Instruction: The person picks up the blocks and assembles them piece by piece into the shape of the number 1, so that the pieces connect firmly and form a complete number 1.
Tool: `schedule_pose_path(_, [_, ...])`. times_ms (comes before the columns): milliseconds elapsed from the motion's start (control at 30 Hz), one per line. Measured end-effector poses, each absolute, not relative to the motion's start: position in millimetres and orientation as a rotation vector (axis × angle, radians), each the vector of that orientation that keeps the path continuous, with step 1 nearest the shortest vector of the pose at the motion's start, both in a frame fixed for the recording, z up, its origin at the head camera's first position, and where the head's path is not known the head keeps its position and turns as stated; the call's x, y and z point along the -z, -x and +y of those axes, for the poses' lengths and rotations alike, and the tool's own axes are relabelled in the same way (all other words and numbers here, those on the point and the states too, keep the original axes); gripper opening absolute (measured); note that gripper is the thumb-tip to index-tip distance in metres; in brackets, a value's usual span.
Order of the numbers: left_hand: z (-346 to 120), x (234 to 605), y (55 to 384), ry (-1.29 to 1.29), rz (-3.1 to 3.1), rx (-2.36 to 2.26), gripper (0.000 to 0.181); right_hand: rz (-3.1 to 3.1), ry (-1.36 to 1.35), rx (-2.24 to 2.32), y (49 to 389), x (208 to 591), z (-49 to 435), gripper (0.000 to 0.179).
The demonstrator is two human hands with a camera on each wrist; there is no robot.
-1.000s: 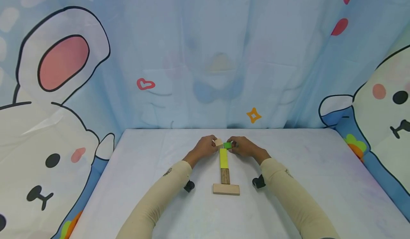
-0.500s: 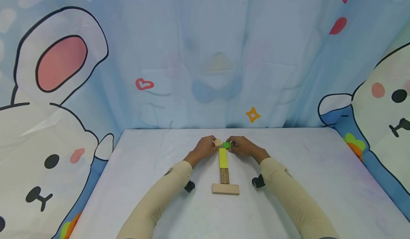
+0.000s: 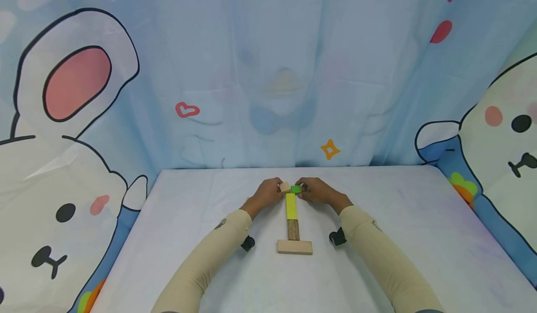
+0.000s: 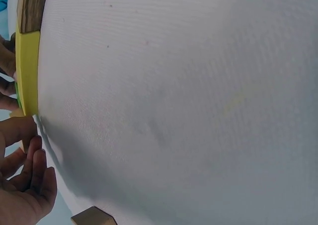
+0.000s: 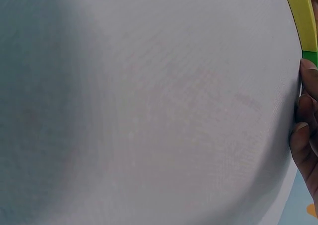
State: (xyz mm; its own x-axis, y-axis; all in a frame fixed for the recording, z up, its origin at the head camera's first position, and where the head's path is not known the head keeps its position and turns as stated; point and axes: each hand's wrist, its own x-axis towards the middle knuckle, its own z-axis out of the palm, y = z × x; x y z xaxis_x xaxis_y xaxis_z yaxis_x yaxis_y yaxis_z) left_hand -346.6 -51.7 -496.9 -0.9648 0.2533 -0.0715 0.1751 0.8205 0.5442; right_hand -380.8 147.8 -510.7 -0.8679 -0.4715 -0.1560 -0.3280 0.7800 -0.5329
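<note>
My left hand (image 3: 268, 192) pinches a plain wooden block (image 3: 285, 187) at the far end of a line of blocks. Beside it, my right hand (image 3: 317, 190) holds a small green block (image 3: 296, 189) between thumb and fingers. The two held blocks sit side by side at the end of a long yellow block (image 3: 291, 206). A dark-grained brown block (image 3: 293, 229) continues the line toward me, and a pale wooden plank (image 3: 294, 247) lies crosswise at its near end. In the right wrist view, fingertips (image 5: 307, 71) touch the green block's edge.
A white cloth (image 3: 235, 280) covers the table. In the left wrist view, another wooden block (image 4: 94, 216) lies apart near the bottom edge. Behind the table hangs a blue printed curtain (image 3: 201, 61). A small black device (image 3: 337, 237) is under the right wrist.
Both hands keep their hold on the blocks in nearly the same place. The head view has shifted slightly, moving the whole scene a little to the left.
</note>
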Motion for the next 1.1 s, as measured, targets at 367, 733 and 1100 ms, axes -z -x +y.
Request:
schedule_pose_path(367, [-49.6,499.2,347.4,-0.366,2.852,-0.827,0.029,2.7,0.642,0.736,381.8,511.6,148.4,0.037])
schedule_pose_path(733, [-49.8,501.2,349.6,-0.381,2.86,-0.809,0.029,2.697,0.642,0.741,381.8,510.7,148.8,0.036])
schedule_pose_path(1100, [-48.5,496.2,347.8,-0.387,2.85,-0.77,0.031,2.702,0.656,0.724,384.3,514.9,149.9,0.036])
